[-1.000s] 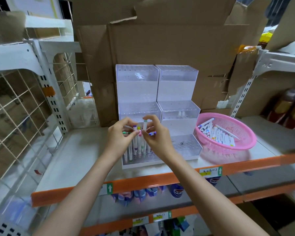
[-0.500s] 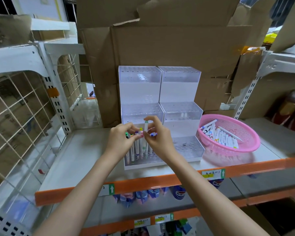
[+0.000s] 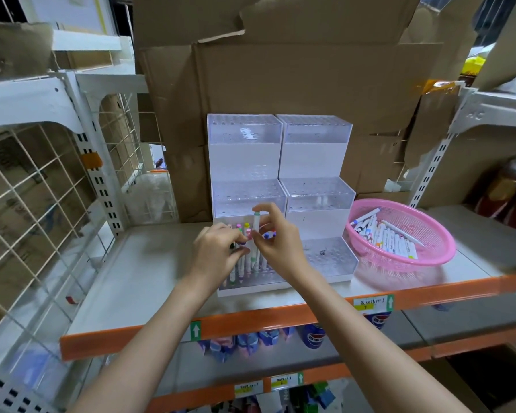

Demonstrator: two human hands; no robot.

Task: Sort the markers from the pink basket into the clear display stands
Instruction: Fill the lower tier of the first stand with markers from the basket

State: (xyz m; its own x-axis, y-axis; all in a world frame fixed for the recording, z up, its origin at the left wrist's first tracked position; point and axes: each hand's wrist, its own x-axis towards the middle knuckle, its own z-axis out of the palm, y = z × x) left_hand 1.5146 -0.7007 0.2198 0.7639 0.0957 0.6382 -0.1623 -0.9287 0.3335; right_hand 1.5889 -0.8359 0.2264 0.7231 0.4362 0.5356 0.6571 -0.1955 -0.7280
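From the head view, the person is reaching both bare arms in over the grey shelf (image 3: 149, 263) towards the two clear stepped stands, which are sitting side by side against the cardboard boxes (image 3: 310, 79).

The right hand (image 3: 276, 242) is pinching a single marker (image 3: 254, 234) and holding it upright over the lowest tier of the left display stand (image 3: 245, 162). Its forefinger is arching over the pale green cap and its thumb is pressing on the barrel lower down. The other fingers are curling loosely behind.

The left hand (image 3: 218, 251) is hovering just beside it with the fingers bent inward. Its tips are touching the caps of the standing markers (image 3: 245, 266) already slotted in that bottom tier. I cannot tell whether it is actually gripping one of them, since the fingertips are blurring together there.

The right display stand (image 3: 316, 162) is standing touching its twin. I cannot make out whether anything is standing in it.

Just to the right of the stands, the pink basket (image 3: 441, 257) is resting on the same shelf. A heap of loose markers (image 3: 390, 239), mostly white-barrelled, is lying in it.

A white wire grid (image 3: 27, 189) is closing off the shelf on the left side.
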